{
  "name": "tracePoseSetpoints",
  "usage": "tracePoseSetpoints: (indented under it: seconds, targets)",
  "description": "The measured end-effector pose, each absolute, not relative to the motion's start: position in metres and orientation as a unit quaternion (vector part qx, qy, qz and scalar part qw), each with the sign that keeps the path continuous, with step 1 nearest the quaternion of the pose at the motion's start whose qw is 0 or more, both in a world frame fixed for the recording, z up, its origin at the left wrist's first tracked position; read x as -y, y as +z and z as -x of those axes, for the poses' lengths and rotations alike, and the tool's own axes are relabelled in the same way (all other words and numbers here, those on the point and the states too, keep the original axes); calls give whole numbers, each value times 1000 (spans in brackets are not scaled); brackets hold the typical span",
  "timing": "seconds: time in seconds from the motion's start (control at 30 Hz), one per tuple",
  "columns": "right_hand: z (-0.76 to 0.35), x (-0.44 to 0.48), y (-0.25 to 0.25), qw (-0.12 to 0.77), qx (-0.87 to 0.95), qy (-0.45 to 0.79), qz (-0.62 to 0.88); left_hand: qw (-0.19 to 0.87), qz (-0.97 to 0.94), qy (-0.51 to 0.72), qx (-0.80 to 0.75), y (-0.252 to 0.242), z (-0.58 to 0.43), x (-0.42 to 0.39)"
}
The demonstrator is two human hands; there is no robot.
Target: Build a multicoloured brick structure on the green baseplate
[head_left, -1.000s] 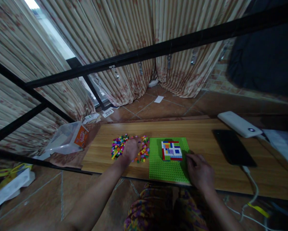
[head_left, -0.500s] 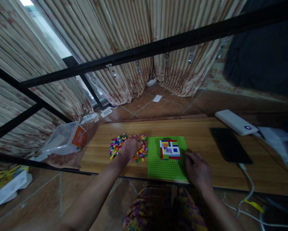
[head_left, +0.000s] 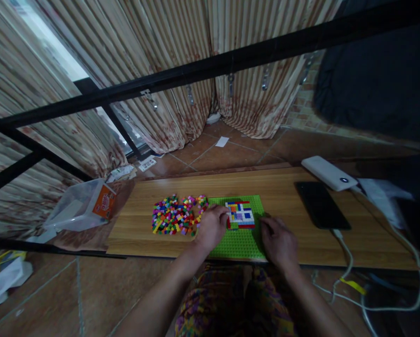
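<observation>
Left hand (head_left: 212,227) touching multicoloured brick square (head_left: 240,214), green baseplate (head_left: 239,243)

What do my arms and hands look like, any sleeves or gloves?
Both are bare: the left hand and right hand wear no gloves, and no sleeves reach the forearms. No watch or ring is visible in this dim light.

A baseplate (head_left: 241,244) lies at the centre of the frame on the wooden tabletop (head_left: 287,187), with a flat brick panel (head_left: 240,214) on its upper half. A pile of loose bricks (head_left: 173,218) lies just left of it. The left hand (head_left: 211,227) rests at the panel's left edge, and the right hand (head_left: 278,242) on the baseplate's lower right corner. To the right lies a phone (head_left: 321,210), with a power bank (head_left: 328,173) above it. A plastic tub (head_left: 78,208) sits beyond the tabletop's left end.
</observation>
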State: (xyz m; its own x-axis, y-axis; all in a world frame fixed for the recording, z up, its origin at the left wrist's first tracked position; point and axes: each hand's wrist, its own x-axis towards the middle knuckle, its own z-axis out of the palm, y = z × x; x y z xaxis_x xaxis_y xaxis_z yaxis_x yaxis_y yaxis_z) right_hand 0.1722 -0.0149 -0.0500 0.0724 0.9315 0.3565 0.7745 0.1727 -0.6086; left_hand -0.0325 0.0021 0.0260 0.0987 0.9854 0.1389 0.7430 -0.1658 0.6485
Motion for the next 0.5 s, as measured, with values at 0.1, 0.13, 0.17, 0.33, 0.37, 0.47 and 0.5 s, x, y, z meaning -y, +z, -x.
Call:
tracePoseSetpoints:
  seconds: [0.1,0.13,0.17,0.33,0.37,0.47,0.5]
  targets:
    - [-172,15,-49,365,671,115,635,201,-711,256,-623,25,27,-4]
    - [-172,15,-49,365,669,117,637,196,-715,247,-624,25,26,-4]
    - [-172,15,-49,365,668,117,638,190,-720,237,-623,24,24,-4]
    - [-172,15,-49,363,670,121,636,149,-736,192,-632,22,16,-2]
    - [-172,15,-49,363,671,123,635,141,-737,183,-635,22,14,-2]
    - [-172,15,-49,362,671,124,636,125,-740,162,-641,24,10,-2]
    - [-173,15,-48,361,671,124,636,121,-738,156,-645,25,9,-3]
